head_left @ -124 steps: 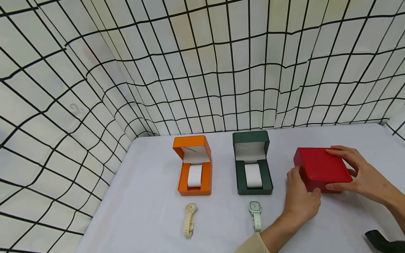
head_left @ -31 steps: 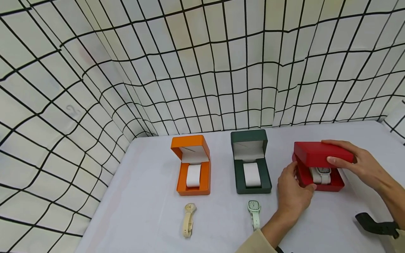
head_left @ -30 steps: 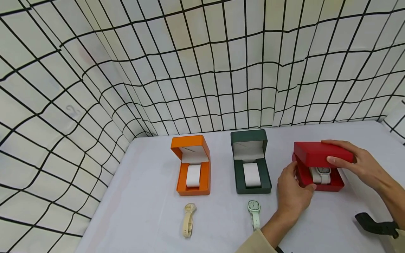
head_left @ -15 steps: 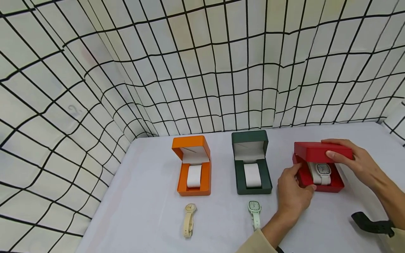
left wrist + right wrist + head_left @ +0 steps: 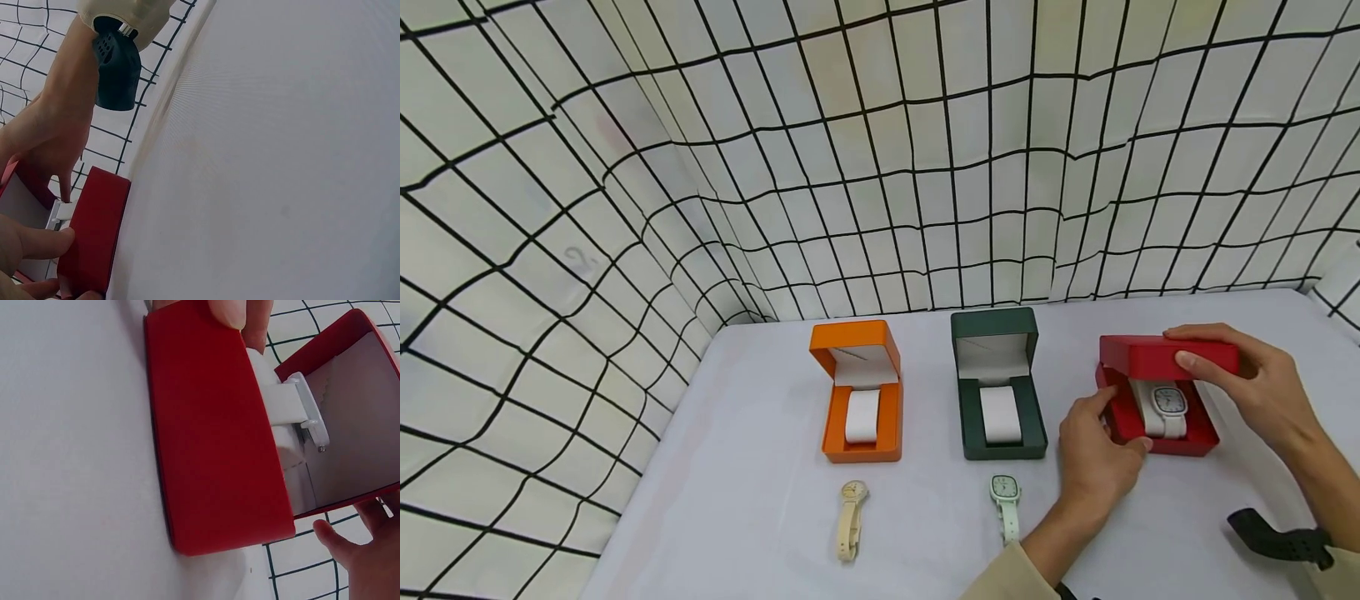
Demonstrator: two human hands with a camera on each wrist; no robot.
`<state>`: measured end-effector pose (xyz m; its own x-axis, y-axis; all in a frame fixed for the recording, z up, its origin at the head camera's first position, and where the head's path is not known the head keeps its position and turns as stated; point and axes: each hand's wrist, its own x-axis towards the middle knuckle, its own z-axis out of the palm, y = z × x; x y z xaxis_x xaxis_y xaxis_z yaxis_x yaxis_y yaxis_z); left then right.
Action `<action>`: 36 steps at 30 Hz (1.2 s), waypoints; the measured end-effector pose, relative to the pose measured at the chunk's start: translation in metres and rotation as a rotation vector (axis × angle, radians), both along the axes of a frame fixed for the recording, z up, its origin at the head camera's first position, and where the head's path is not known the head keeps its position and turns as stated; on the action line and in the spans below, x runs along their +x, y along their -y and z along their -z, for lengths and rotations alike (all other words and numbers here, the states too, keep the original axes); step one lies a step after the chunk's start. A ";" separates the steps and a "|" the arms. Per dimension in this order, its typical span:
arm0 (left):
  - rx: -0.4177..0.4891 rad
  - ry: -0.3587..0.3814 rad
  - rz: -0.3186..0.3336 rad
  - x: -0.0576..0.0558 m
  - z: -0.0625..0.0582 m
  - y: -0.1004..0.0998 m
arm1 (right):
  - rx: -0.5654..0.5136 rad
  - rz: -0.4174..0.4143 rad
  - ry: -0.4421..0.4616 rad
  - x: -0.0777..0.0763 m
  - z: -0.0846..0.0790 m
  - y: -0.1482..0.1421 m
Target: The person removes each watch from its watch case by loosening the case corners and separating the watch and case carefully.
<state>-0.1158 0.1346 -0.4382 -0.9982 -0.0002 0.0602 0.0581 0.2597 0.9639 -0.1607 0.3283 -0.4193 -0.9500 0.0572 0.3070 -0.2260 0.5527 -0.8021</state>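
Note:
At the right of the head view stands a red watch box (image 5: pixel 1195 446), its lid (image 5: pixel 1183 358) raised partway. Inside, a white watch (image 5: pixel 1168 402) is wrapped round a white cushion (image 5: pixel 1145 408). My left hand (image 5: pixel 1096 458) grips the left side of the base, thumb at the front corner. My right hand (image 5: pixel 1262 379) holds the lid between thumb and fingers. In the right wrist view, the white watch (image 5: pixel 306 409) shows behind the red base wall (image 5: pixel 212 437). The left wrist view has left-hand fingers on the red wall (image 5: pixel 97 234).
An open green watch box (image 5: pixel 1003 454) and an open orange one (image 5: pixel 861 454) stand to the left, each holding a white cushion. A pale green watch (image 5: pixel 1004 500) and a cream watch (image 5: pixel 850 521) lie before them. A black-lined grid wall (image 5: pixel 880 200) rises behind.
The red box was closed 4.1 seconds ago. My right hand has lifted its lid and tilted it back, uncovering more of the white watch. My left hand keeps its grip on the base.

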 end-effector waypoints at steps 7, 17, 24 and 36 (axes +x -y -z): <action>0.001 0.004 0.001 -0.001 0.000 0.001 | -0.061 0.028 -0.042 -0.004 -0.002 0.004; 0.014 0.030 -0.003 0.000 0.000 -0.001 | -0.122 0.012 -0.059 -0.007 -0.003 0.003; 0.020 0.044 -0.007 0.000 -0.001 0.001 | -0.119 0.006 -0.057 -0.011 -0.007 0.004; 0.033 0.067 -0.006 0.000 -0.002 0.000 | -0.151 -0.021 -0.073 -0.018 -0.011 0.001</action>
